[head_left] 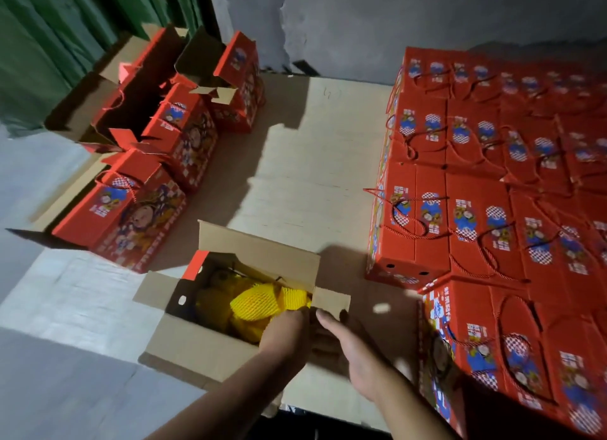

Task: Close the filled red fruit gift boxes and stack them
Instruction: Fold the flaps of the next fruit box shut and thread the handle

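An open gift box (197,344) with brown flaps spread stands in front of me on cardboard sheets, filled with fruit in yellow foam netting (259,303). My left hand (285,334) reaches into its right end, fingers curled down over the edge by the netting. My right hand (348,347) lies beside the box's right end flap (331,303) with straight fingers touching it. A large stack of closed red boxes (492,193) with rope handles fills the right side.
At the left stand several more red boxes, two closed (131,209) and others with flaps up (138,88). Flat cardboard sheets (312,163) cover the floor between the groups. A green curtain (65,22) and a grey wall lie behind.
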